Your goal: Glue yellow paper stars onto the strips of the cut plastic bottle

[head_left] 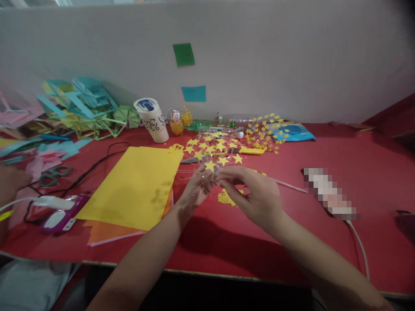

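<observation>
My left hand (197,186) is closed around the near end of a clear plastic piece with yellow paper stars (210,166), which fans out above my fingers. From the other side my right hand (254,194) pinches at the same end, its fingertips close to those of the left; whatever sits between them is too small to make out. Just below the right fingers lies a small pile of loose yellow stars (227,198) on the red table. Behind, a second star-covered clear piece (267,131) rests near the wall.
Yellow paper sheets (132,185) lie at left, near scissors (54,176), a purple power strip (63,218) and another person's hand (13,183). A white tumbler (151,121), plastic bottles (214,131) and a yellow cutter (253,151) stand or lie behind. At right is a pixelated object with a cable (359,246).
</observation>
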A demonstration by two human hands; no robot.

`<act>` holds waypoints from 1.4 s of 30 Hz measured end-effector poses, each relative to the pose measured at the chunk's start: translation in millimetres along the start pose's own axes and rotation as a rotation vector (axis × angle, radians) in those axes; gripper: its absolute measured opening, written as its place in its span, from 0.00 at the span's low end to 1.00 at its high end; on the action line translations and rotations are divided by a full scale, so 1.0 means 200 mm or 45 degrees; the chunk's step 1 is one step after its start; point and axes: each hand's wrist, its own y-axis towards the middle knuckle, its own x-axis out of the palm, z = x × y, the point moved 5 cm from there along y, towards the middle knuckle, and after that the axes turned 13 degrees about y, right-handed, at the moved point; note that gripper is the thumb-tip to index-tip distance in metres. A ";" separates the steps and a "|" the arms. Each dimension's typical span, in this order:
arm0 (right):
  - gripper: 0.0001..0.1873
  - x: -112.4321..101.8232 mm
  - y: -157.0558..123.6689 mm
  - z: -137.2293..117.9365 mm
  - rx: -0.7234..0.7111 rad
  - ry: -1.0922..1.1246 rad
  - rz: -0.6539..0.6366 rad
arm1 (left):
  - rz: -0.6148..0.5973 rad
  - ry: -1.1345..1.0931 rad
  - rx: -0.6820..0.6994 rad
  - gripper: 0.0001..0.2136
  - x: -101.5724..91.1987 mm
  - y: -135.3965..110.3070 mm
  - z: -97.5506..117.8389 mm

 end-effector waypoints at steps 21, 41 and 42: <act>0.09 0.00 -0.01 -0.03 -0.206 -0.040 -0.078 | -0.050 0.017 -0.008 0.12 0.05 -0.02 0.02; 0.08 -0.02 0.00 -0.04 -0.185 -0.077 0.020 | 0.057 -0.031 -0.032 0.11 -0.01 -0.01 0.01; 0.08 -0.02 0.00 -0.04 -0.201 -0.081 0.026 | 0.059 -0.028 -0.042 0.11 -0.01 -0.01 0.01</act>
